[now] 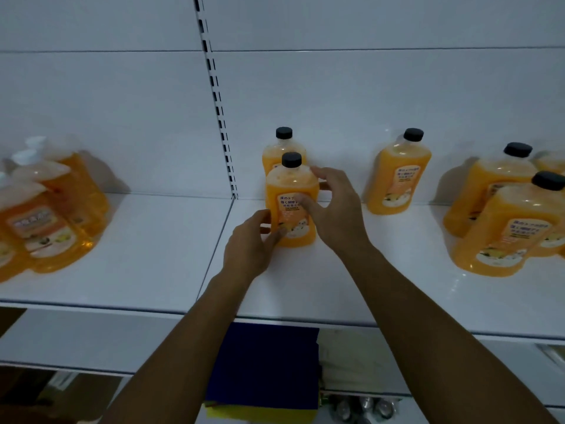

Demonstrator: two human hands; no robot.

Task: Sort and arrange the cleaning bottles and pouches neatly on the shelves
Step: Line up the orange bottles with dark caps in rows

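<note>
On the white shelf, orange bottles stand in front-and-back pairs, so we square the front orange bottle before its twin. Our left hand pinches its base with curled fingers; our right hand touches the label, fingers loosely spread.
</note>
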